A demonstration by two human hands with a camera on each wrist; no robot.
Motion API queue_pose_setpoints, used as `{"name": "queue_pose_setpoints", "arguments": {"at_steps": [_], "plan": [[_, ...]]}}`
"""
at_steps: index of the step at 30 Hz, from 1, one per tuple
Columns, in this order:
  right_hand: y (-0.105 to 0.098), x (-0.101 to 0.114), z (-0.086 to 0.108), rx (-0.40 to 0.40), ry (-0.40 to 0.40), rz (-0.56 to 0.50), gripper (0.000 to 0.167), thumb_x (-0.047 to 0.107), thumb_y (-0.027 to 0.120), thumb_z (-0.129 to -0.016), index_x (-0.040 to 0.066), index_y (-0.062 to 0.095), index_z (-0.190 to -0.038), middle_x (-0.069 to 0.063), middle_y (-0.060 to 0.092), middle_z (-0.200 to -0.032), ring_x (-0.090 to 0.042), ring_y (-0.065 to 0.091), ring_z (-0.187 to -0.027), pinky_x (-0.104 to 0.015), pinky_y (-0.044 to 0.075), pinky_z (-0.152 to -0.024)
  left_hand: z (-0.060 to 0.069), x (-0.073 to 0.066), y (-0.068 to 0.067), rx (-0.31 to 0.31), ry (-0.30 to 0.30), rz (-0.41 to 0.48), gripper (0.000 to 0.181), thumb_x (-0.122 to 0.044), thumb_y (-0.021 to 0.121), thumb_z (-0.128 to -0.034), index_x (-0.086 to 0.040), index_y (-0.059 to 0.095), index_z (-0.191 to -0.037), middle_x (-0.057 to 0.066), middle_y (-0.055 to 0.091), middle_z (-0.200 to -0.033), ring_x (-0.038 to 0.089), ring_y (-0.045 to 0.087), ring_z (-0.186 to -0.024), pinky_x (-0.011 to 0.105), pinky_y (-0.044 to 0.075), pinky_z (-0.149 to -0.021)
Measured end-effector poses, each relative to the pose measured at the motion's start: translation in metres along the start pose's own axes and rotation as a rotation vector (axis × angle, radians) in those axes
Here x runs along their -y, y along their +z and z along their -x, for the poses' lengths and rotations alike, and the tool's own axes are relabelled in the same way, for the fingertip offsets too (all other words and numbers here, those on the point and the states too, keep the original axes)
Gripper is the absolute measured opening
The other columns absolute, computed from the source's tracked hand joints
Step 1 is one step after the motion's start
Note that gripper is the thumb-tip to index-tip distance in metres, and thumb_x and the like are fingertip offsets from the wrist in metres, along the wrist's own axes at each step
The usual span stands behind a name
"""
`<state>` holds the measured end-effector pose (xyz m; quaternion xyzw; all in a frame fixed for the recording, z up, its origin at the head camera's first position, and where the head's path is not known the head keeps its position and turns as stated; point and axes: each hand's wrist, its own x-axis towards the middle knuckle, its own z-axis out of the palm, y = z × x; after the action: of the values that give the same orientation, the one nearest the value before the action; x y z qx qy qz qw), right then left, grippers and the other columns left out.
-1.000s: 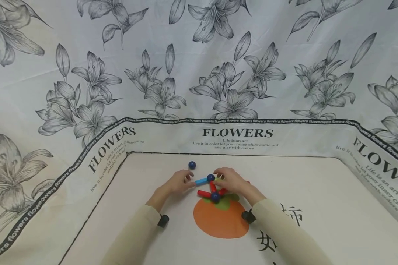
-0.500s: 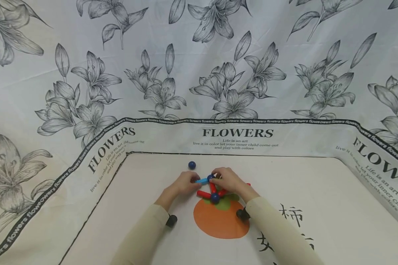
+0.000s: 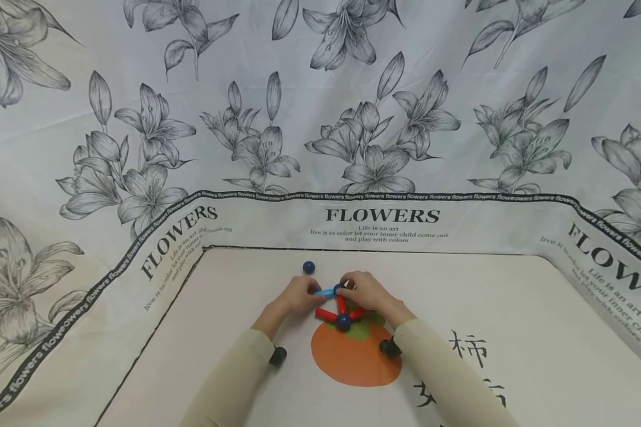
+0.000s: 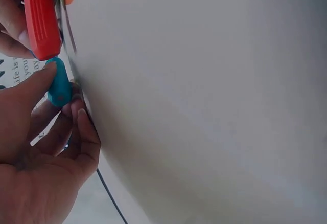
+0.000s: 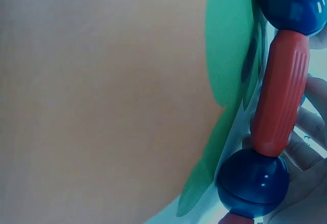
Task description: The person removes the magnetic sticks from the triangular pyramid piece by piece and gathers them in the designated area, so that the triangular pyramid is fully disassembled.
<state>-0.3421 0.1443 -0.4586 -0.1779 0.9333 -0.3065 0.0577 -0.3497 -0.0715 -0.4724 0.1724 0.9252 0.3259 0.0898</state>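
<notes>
Fingers (image 4: 36,85) of our left hand (image 3: 299,295) pinch the light-blue stick (image 3: 326,292) beyond the orange patch (image 3: 355,363), our right hand (image 3: 367,292) grips the ball (image 3: 339,289) at its end, and pushing askew could loosen the red sticks (image 3: 342,305).

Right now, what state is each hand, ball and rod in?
Left hand, pinching the blue rod
Right hand, holding the middle ball
Blue rod, one end at the middle ball
Front ball, joined to three red rods
Left red rod, outer end bare
Far ball, loose, apart from the rest
</notes>
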Motion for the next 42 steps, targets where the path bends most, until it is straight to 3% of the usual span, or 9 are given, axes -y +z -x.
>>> {"name": "queue_pose_setpoints", "arguments": {"at_steps": [5,12,20,28,34,42], "plan": [[0.003,0.001,0.001,0.001,0.005,-0.010,0.029,0.024,0.069,-0.098,0.004,0.071,-0.119,-0.008,0.071,-0.099,-0.020,0.063,-0.087,-0.039,0.054,-0.082,0.002,0.001,0.002,-0.022,-0.023,-0.007,0.020,-0.026,0.073,-0.0961,-0.005,0.073,-0.098,0.003,0.064,-0.088,0.019,0.057,-0.083,0.034,0.050,-0.076],[0.002,-0.001,-0.001,-0.002,0.012,-0.006,0.028,0.026,0.069,-0.098,0.006,0.071,-0.117,-0.008,0.072,-0.099,-0.020,0.063,-0.087,-0.039,0.054,-0.081,0.005,0.006,-0.003,-0.035,-0.037,0.002,0.020,-0.027,0.074,-0.0959,-0.008,0.073,-0.101,0.002,0.063,-0.091,0.020,0.057,-0.087,0.033,0.050,-0.079],[0.000,-0.002,-0.004,0.003,0.033,0.002,0.027,0.026,0.070,-0.098,0.005,0.071,-0.116,-0.006,0.071,-0.094,-0.019,0.061,-0.083,-0.036,0.052,-0.078,0.022,0.038,-0.035,-0.160,-0.082,-0.013,0.017,-0.026,0.075,-0.0951,-0.009,0.072,-0.098,0.003,0.062,-0.093,0.020,0.055,-0.087,0.033,0.048,-0.075],[0.001,0.000,-0.003,0.015,0.049,0.001,0.029,0.027,0.071,-0.097,0.007,0.071,-0.118,-0.007,0.071,-0.097,-0.019,0.062,-0.085,-0.037,0.054,-0.080,0.023,0.065,-0.059,-0.196,-0.173,-0.042,0.022,-0.026,0.075,-0.0941,-0.007,0.070,-0.104,0.008,0.063,-0.104,0.025,0.055,-0.095,0.041,0.048,-0.083],[0.002,0.003,-0.001,0.023,0.055,-0.005,0.030,0.027,0.070,-0.098,0.007,0.070,-0.120,-0.007,0.071,-0.099,-0.020,0.062,-0.086,-0.037,0.054,-0.081,0.015,0.075,-0.062,-0.200,-0.232,-0.040,0.025,-0.026,0.074,-0.0944,-0.005,0.069,-0.107,0.010,0.063,-0.108,0.028,0.056,-0.100,0.047,0.047,-0.092],[-0.001,0.003,0.002,0.023,0.043,-0.010,0.032,0.027,0.069,-0.098,0.006,0.069,-0.122,-0.006,0.070,-0.097,-0.019,0.061,-0.084,-0.035,0.053,-0.078,0.014,0.077,-0.061,-0.195,-0.215,-0.051,0.030,-0.024,0.075,-0.0937,-0.005,0.068,-0.115,0.012,0.065,-0.111,0.029,0.059,-0.102,0.049,0.048,-0.093]]}}
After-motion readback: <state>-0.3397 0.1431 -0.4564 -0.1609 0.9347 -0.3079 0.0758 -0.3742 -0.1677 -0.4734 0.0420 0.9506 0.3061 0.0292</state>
